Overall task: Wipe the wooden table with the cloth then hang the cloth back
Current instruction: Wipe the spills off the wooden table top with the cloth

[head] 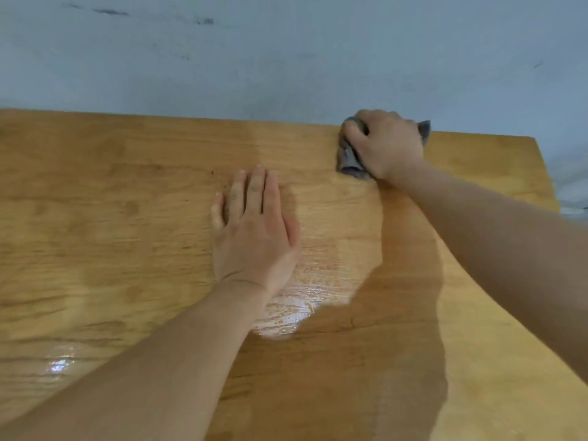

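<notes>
the wooden tabletop (111, 218) fills my view, glossy with damp streaks near the middle, and the pale wall (286, 58) runs just behind its far edge. my left hand (254, 230) lies flat and wide on the wood, holding nothing. my right hand (389, 143) is closed on the grey cloth (348, 157), pressed at the far edge. i judge the cloth could slide off behind the tabletop if i push further. nothing else stands on the wood; only my braced left hand blocks a sweep leftward.
</notes>
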